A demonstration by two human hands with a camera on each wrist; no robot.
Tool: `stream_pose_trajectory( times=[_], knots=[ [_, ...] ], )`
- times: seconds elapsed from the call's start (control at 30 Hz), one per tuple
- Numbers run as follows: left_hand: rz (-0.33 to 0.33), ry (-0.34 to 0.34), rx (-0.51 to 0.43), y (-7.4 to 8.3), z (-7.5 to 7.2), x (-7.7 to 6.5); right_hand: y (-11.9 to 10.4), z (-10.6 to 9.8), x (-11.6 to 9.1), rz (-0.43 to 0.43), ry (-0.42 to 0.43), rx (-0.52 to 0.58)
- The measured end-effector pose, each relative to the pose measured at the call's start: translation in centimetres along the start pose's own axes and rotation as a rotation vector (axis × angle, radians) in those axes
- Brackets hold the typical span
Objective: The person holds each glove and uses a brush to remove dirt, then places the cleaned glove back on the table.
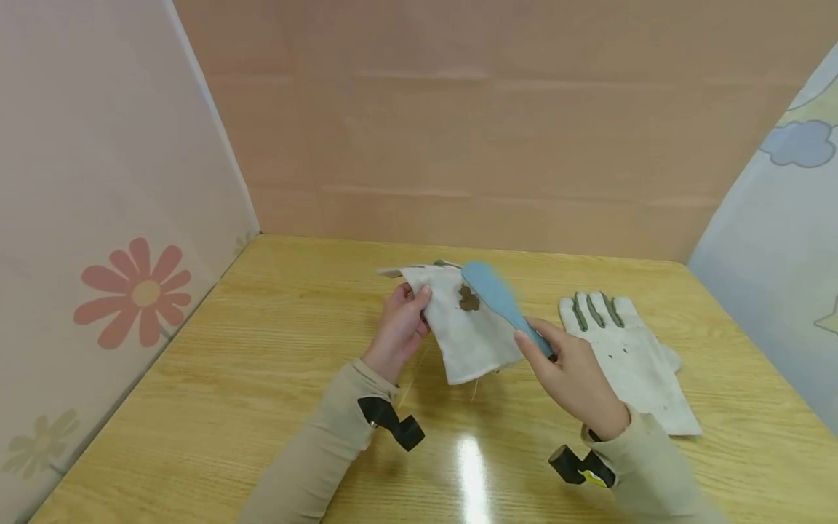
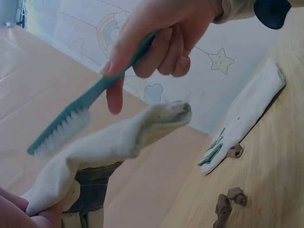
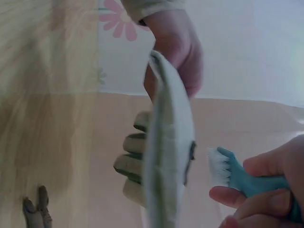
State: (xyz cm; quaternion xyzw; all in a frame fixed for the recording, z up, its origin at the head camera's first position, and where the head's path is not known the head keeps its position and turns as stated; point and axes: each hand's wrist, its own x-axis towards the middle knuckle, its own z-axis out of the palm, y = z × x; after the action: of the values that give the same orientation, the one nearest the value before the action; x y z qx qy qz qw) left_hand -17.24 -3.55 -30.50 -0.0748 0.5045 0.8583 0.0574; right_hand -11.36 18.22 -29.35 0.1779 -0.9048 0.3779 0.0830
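Observation:
A white cloth work glove [image 1: 474, 346] with green trim hangs over the table, pinched between the thumb and fingers of my left hand [image 1: 399, 327]. On its upper face is a thick brown smear [image 1: 468, 298]. My right hand [image 1: 576, 371] grips the handle of a blue brush [image 1: 499, 297], thumb laid along it. In the head view the brush head overlaps the glove right beside the smear. The right wrist view shows white bristles [image 3: 218, 166] facing the smear with a gap between. Green-edged glove fingers [image 3: 130, 161] hang below my left hand's grip.
A second white glove [image 1: 644, 371] with green finger trim and small dark specks lies flat on the wooden table [image 1: 262, 335], to the right. Brown clumps [image 2: 228, 204] lie on the tabletop in the left wrist view. A peach backdrop [image 1: 458, 145] stands behind.

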Motion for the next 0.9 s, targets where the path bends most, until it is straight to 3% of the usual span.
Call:
stream_pose_trajectory(
  times=[0.13,0.37,0.63,0.9],
  knots=[
    [-0.019,-0.012,-0.004,-0.1,0.2,0.0,-0.3,0.4,-0.2,-0.022,-0.032,0.014],
    [0.024,0.049,-0.039,0.2,-0.1,0.2,-0.7,-0.6,-0.4,-0.021,-0.081,-0.049],
    [0.023,0.011,0.017,0.3,0.1,-0.2,-0.7,-0.7,-0.3,-0.010,0.000,0.000],
    [0.031,0.042,0.017,0.1,0.2,-0.2,-0.7,-0.2,-0.4,-0.042,-0.049,-0.018]
  ],
)
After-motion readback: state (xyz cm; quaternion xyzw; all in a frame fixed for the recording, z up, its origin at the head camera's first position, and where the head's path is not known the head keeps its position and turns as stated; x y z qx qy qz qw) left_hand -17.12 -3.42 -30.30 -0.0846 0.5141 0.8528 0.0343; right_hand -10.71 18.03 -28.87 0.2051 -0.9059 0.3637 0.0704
